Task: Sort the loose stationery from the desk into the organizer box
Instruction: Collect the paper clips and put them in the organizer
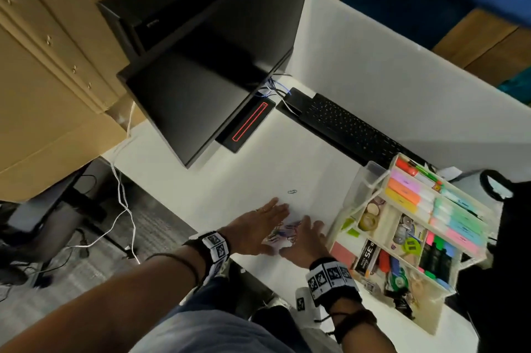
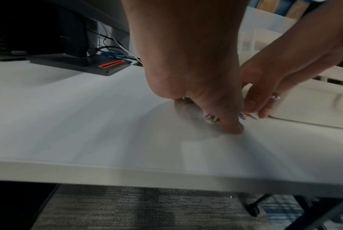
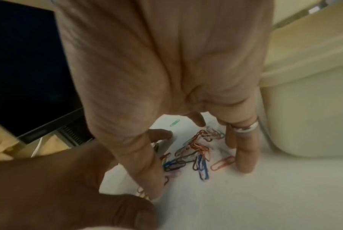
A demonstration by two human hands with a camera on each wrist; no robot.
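A heap of coloured paper clips [image 1: 283,233] lies on the white desk [image 1: 244,180], just left of the organizer box [image 1: 352,197]. My left hand [image 1: 258,226] and right hand [image 1: 307,240] lie either side of the heap, fingers straight, hemming it in. In the right wrist view the paper clips [image 3: 194,152] sit between my right fingers [image 3: 245,155], tips on the desk, and my left hand [image 3: 58,186]. In the left wrist view my left thumb [image 2: 233,129] presses the desk beside the clips [image 2: 212,119]. One stray clip [image 1: 292,191] lies farther back.
The box holds highlighters [image 1: 413,197], tape rolls [image 1: 369,217] and other small items in compartments. A black monitor [image 1: 201,79] with its stand base [image 1: 247,125] stands at the back left, a keyboard [image 1: 350,125] at the back right. The desk's front edge [image 2: 127,174] is near my wrists.
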